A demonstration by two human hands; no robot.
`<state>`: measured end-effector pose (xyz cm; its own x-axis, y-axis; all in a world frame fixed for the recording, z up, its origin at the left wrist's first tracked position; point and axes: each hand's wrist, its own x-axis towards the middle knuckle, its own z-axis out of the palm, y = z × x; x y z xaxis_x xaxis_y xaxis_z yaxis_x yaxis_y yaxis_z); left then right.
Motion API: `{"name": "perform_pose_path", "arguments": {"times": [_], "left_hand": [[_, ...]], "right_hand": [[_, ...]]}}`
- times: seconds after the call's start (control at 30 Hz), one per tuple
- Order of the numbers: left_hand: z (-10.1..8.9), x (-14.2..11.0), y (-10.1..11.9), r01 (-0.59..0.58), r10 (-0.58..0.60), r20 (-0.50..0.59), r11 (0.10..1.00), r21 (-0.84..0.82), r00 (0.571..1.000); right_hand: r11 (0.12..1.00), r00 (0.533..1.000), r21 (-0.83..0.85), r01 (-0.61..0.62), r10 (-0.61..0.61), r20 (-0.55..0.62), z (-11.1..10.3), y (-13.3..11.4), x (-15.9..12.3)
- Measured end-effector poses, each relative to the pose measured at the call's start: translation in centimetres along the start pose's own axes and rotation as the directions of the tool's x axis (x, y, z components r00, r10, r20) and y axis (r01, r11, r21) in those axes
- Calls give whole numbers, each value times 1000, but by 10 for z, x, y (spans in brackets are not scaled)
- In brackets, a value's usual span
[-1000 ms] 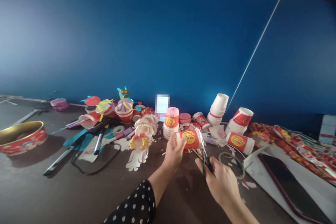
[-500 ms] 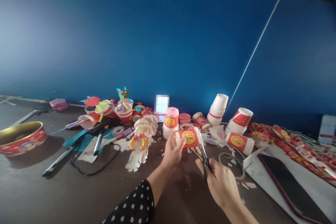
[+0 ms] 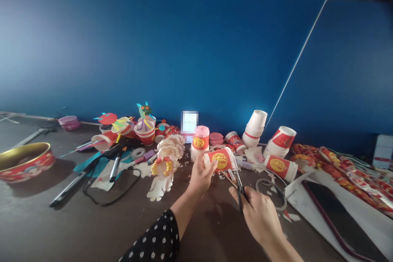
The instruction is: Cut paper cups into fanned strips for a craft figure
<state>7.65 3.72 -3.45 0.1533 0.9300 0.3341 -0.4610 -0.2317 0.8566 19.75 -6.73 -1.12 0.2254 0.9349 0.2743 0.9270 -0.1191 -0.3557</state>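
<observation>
A red and white paper cup (image 3: 220,159) with a yellow emblem lies on its side in my left hand (image 3: 201,176), the fingers wrapped round its base end. My right hand (image 3: 259,213) grips the black handles of a pair of scissors (image 3: 240,190). Their blades point up and away from me, at the cup's right-hand rim. Whether the blades have paper between them I cannot make out. Just behind the cup stands a stack of cups topped with a pink piece (image 3: 201,139). To the right another emblem cup (image 3: 280,167) lies tilted.
A dark phone (image 3: 344,219) rests on white paper at the right. White cup stacks (image 3: 256,127) stand near the blue partition (image 3: 184,49). Cut paper figures (image 3: 161,186), a roll of tape (image 3: 138,154) and a red-gold round container (image 3: 27,161) lie to the left. Paper scraps dot the table.
The cup and my left hand have shifted very slightly left. My right hand with the scissors stays in nearly the same place.
</observation>
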Motion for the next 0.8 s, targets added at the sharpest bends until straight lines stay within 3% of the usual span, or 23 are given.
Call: {"name": "perform_pose_path", "arguments": {"times": [0.57, 0.8], "left_hand": [[-9, 3, 1, 14, -14, 5, 999, 39, 1000], [-7, 4, 4, 28, -28, -6, 997, -78, 1000]], "right_hand": [[1000, 999, -3, 26, -26, 38, -1, 0, -1], [998, 998, -15, 68, -68, 6, 1, 0, -1]]}}
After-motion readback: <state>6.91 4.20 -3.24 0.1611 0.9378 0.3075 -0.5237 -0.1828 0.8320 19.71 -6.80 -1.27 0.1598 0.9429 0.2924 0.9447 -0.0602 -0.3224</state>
